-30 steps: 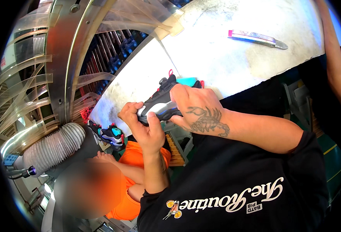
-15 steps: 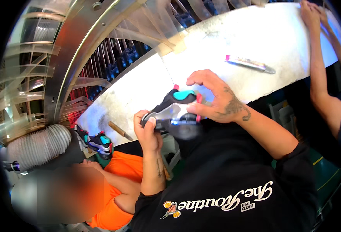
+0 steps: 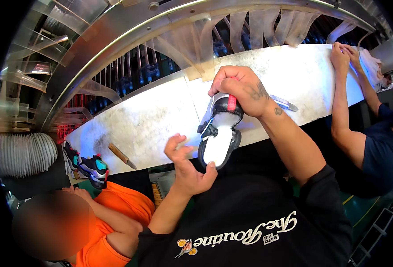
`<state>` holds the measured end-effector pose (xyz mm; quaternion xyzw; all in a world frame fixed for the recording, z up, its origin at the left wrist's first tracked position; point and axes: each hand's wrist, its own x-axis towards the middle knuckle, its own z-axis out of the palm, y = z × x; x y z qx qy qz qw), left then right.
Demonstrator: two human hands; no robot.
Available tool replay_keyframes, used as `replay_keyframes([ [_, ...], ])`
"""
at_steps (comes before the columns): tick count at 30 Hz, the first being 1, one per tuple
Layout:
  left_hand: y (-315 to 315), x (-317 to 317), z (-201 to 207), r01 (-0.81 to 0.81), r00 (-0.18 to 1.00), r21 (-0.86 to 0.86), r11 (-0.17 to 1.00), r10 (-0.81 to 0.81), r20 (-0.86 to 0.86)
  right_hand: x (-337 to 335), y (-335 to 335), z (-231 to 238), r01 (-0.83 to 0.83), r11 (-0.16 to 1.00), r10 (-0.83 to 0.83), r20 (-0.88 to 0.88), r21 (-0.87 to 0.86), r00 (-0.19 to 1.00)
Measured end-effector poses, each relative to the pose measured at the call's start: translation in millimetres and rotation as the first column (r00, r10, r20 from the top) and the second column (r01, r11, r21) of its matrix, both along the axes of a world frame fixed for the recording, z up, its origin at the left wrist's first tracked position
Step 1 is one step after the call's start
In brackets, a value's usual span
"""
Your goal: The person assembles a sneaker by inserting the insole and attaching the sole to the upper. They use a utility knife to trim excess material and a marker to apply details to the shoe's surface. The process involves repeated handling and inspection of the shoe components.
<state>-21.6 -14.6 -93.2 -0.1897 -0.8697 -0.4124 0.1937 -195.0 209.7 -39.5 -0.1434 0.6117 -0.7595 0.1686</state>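
Note:
A sneaker (image 3: 218,144) hangs over the near edge of the white worktop, black with a red tab and a long white area facing up. My right hand (image 3: 243,91) is closed around its far end, beside the red tab; that hand hides part of the shoe. Fingers spread, my left hand (image 3: 188,171) is left of the shoe's near end. Its thumb tip lies at the shoe's edge, and whether it touches cannot be told.
On the white worktop (image 3: 152,111) lie a wooden-handled tool (image 3: 121,155) and a slim silver pen-like tool (image 3: 285,103), partly hidden. Two similar sneakers (image 3: 94,169) stand at left, near a person in orange (image 3: 120,209). Another person's arms (image 3: 340,93) reach in at right. Clear strips (image 3: 178,53) hang behind.
The sneaker has turned from side-on to upright, its white area now showing. My right hand has closed on its far end; my left hand has let go and spread its fingers. The view has shifted.

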Motion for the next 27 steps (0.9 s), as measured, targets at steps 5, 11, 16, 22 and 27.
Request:
replay_keyframes([
  [5,0,0,14,-0.094,0.971,-0.323,0.942,0.015,-0.238,1,-11,18,-0.005,0.983,0.03,-0.137,0.182,0.99],
  [11,-2,10,34,-0.123,0.98,-0.419,0.9,0.042,-0.197,9,-12,14,-0.025,0.985,0.039,-0.083,0.171,0.996],
  [16,-2,11,45,-0.085,0.989,-0.461,0.883,0.019,-0.146,13,-16,14,0.005,0.973,0.034,-0.165,0.23,0.986],
  [22,-6,4,52,0.081,0.992,-0.503,0.86,-0.119,-0.043,23,-29,22,0.03,0.953,0.048,-0.246,0.301,0.968],
  [27,-1,-8,84,0.152,0.988,-0.544,0.825,-0.116,0.102,26,-37,22,0.081,0.95,0.025,-0.331,0.301,0.943],
])
